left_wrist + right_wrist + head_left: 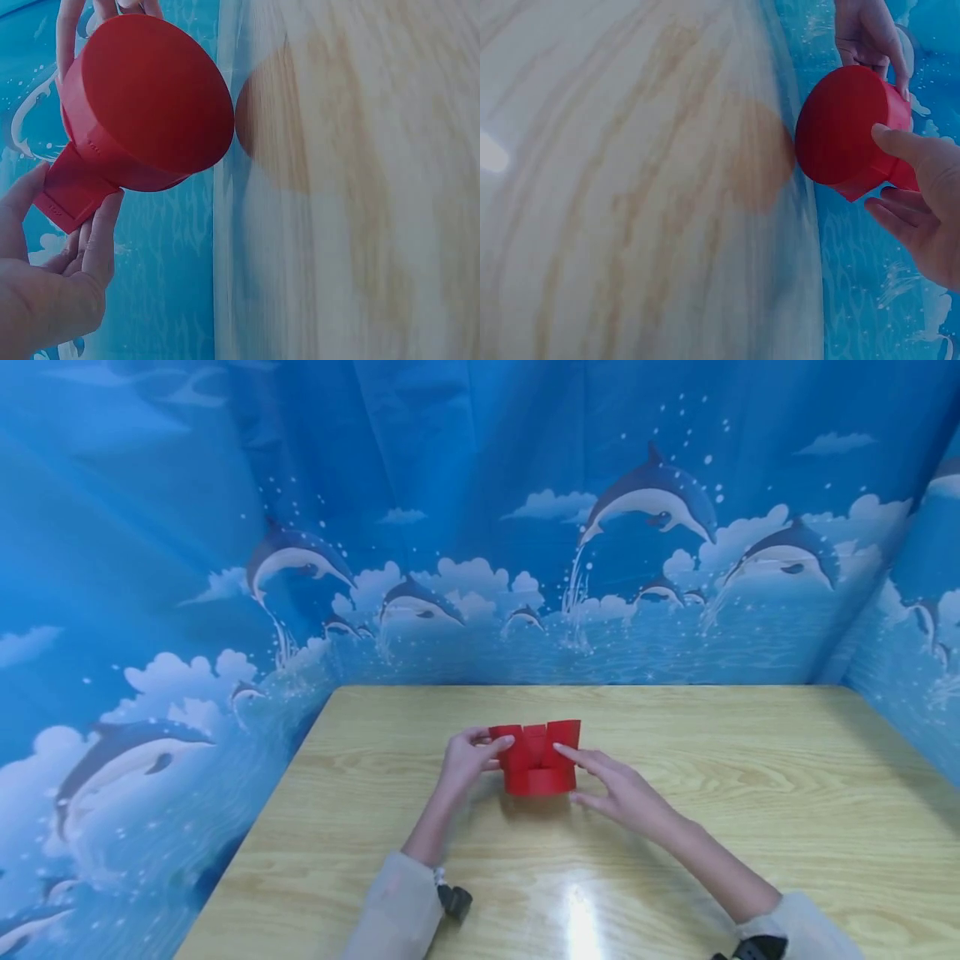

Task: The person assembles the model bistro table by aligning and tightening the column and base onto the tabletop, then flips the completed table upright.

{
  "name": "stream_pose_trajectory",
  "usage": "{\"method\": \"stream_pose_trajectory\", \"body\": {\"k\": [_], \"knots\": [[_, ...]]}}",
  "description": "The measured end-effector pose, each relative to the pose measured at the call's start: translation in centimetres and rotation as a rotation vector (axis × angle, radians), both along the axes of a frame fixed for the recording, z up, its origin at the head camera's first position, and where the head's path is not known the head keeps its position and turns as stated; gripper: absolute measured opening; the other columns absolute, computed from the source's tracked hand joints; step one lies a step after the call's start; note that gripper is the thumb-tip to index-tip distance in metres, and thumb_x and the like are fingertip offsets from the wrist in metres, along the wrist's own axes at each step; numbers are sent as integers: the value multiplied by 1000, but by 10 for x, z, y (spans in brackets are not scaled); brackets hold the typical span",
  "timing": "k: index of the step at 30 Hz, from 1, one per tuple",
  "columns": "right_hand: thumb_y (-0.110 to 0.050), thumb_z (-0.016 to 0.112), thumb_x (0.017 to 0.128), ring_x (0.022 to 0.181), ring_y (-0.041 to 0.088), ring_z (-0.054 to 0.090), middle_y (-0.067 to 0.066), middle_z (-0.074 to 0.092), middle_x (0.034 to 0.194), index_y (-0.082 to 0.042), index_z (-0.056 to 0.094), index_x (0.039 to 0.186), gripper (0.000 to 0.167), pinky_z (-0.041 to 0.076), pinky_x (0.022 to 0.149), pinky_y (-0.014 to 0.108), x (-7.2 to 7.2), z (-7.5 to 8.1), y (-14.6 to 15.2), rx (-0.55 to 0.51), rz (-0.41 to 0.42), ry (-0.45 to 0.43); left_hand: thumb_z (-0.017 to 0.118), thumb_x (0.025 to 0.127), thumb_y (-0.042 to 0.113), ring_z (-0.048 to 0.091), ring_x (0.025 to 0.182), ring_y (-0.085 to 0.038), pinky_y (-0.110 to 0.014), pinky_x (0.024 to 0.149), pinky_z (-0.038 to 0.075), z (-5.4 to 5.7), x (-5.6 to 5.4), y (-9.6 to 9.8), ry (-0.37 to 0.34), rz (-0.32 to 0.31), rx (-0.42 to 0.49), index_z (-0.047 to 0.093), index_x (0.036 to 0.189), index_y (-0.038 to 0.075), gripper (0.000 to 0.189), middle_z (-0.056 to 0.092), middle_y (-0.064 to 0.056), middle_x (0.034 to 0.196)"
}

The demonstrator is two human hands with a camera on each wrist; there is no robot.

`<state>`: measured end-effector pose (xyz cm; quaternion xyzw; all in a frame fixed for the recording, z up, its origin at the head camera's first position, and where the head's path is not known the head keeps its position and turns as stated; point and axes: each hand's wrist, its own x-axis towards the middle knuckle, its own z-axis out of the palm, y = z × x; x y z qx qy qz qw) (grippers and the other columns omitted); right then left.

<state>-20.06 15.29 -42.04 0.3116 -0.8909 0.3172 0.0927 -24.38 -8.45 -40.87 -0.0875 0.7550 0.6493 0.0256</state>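
A red round-bottomed container with several upright flaps is held close over the table, its disc-shaped base showing in the left wrist view. My left hand pinches the left flap between thumb and fingers; in the left wrist view that flap juts out from the wall. From the other side, my right hand touches the container with fingers fairly straight and spread. Its index fingertip lies on the right flap, and its thumb is low beside the base. In the right wrist view the right thumb overlaps the container's side.
A light wood-grain table spreads below both hands. Behind it and along its sides hangs a blue curtain printed with dolphins and clouds. Small black devices are worn on the left wrist and the right wrist.
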Motion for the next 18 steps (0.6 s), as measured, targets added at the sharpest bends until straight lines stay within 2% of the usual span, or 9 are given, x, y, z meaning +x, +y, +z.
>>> {"method": "stream_pose_trajectory", "body": {"k": [3,5,7,10,14,18], "knots": [[-10,82,68,88,22,56,8,54,105,-23,44,137,80,53,61,27,-2,-2,-3,60,-38,162,76,75,33,62,86,-21,-36,75,53,-3,-4,1,-32,9,21,52,122,0,62,58,-11,107],[-10,84,63,90,22,53,8,52,104,-21,51,131,76,51,56,25,-5,-2,-4,98,-49,288,76,75,33,63,86,-22,-35,74,53,-7,-7,2,-31,3,41,52,121,-2,62,59,-13,107],[-13,87,59,99,25,49,11,51,110,-17,58,123,70,53,61,29,-8,0,-5,125,-45,396,74,76,35,63,84,-19,-35,74,53,-9,-10,3,-61,8,25,52,122,0,62,59,-11,108],[-18,89,54,116,32,42,15,50,121,-13,64,113,65,52,76,43,-15,3,-4,135,-4,514,73,78,31,64,81,-22,-35,73,54,-8,-10,3,-58,0,48,52,120,-4,58,60,-15,107],[-21,90,52,122,33,39,15,50,125,-8,65,111,65,43,88,51,-22,6,-3,104,82,552,73,79,29,65,76,-23,-36,74,53,-4,-9,2,-88,-6,80,54,115,-4,53,62,-16,102],[-20,87,59,120,31,43,12,56,121,-5,63,114,62,38,94,52,-25,3,-6,67,144,491,73,78,33,64,76,-20,-34,75,53,-8,-11,3,-123,4,77,55,115,-2,53,63,-13,100]]}}
